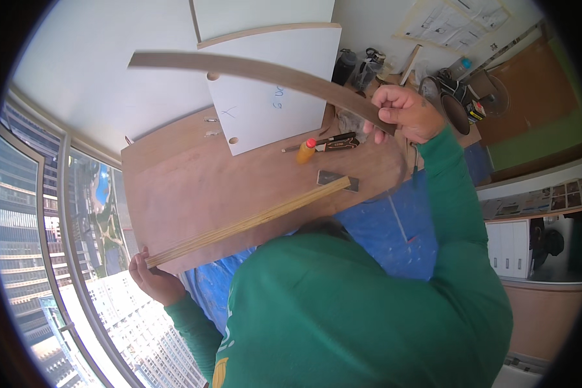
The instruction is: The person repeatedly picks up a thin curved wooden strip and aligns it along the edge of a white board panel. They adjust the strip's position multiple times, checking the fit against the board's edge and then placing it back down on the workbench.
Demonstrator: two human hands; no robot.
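Observation:
My left hand (153, 275) grips the near left end of a long, yellowish layered wooden strip (246, 220) lying diagonally over the wooden worktop (168, 168). The strip's far end lies on a dark flat block (330, 178). My right hand (404, 113) pinches the right end of a long, thin grey-brown strip (207, 64), which is held up and bows across a white board (252, 123). Just below that board stands an orange bottle with a red cap (306, 151), beside dark-handled tools (330, 143).
Bottles (368, 64), containers (452, 110) and clutter crowd the back right. A blue sheet (381, 239) covers the surface below the worktop's front edge. A window (58, 226) runs along the left, and a shelf unit (511, 246) stands at the right.

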